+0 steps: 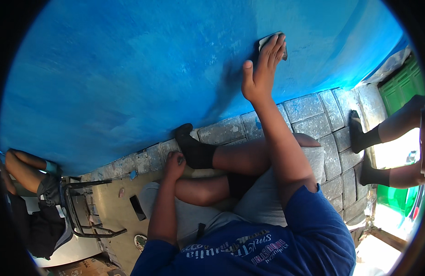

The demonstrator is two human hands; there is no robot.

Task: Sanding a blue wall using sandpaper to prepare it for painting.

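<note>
My right hand [266, 76] reaches up to the blue wall [143, 64] with its fingers stretched and its thumb apart. Under those fingers, pressed flat on the painted surface, is a small sheet [265, 40], pale on one side and dark at its edges, that looks like folded sandpaper. Low down beside my black-socked foot [196, 149], my left hand [175, 166] is closed with its fingers curled. What it holds, if anything, is hidden. The blue paint around the sheet looks uneven and streaky.
Grey paving blocks [221, 131] run along the wall's base. A dark phone [138, 208] lies on the tan board [112, 202] to my left. Another person [35, 198] sits by a black metal chair frame [74, 207] at far left. A second person's socked feet [359, 133] are at right.
</note>
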